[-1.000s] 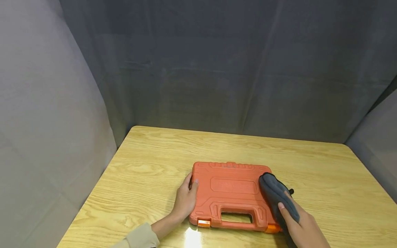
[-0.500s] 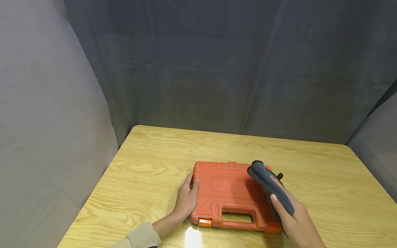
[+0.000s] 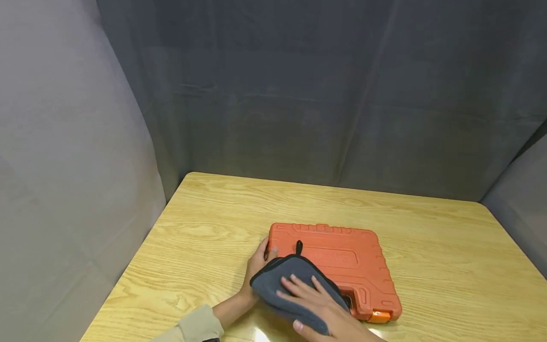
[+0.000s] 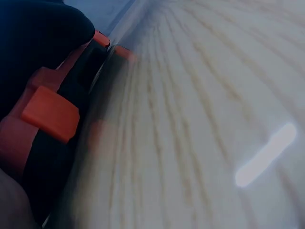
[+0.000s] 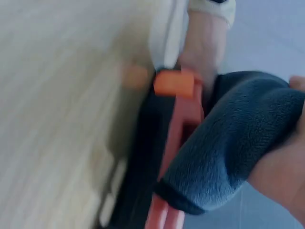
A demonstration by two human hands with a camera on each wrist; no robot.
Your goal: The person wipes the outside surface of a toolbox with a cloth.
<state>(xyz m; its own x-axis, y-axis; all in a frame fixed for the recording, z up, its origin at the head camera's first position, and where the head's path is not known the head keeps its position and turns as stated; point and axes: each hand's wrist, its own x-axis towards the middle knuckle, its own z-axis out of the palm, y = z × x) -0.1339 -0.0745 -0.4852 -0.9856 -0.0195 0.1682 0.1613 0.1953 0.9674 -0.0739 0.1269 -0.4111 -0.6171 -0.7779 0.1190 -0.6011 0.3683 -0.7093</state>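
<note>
A red plastic tool case [image 3: 363,266] lies flat on the table, its handle side toward me. My left hand [image 3: 253,273] grips the case's left edge, thumb on top. A folded grey cloth [image 3: 278,282] with black edging and a small loop covers the case's front left part. My right hand [image 3: 320,308] lies on the cloth with its fingers spread and straight. In the right wrist view the cloth [image 5: 228,143] hangs over the case's front edge, beside an orange latch [image 5: 174,83]. The left wrist view shows that latch [image 4: 50,114] close up. The cloth hides most of the handle.
The wood-grain table [image 3: 205,228] extends around the case on all sides. A dark grey curtain [image 3: 273,104] stands behind it, and a lighter grey drape [image 3: 72,190] borders the left side.
My right hand has carried the cloth from the case's right side across to its front left, and its fingers now lie spread over it. The left hand keeps its hold on the case.
</note>
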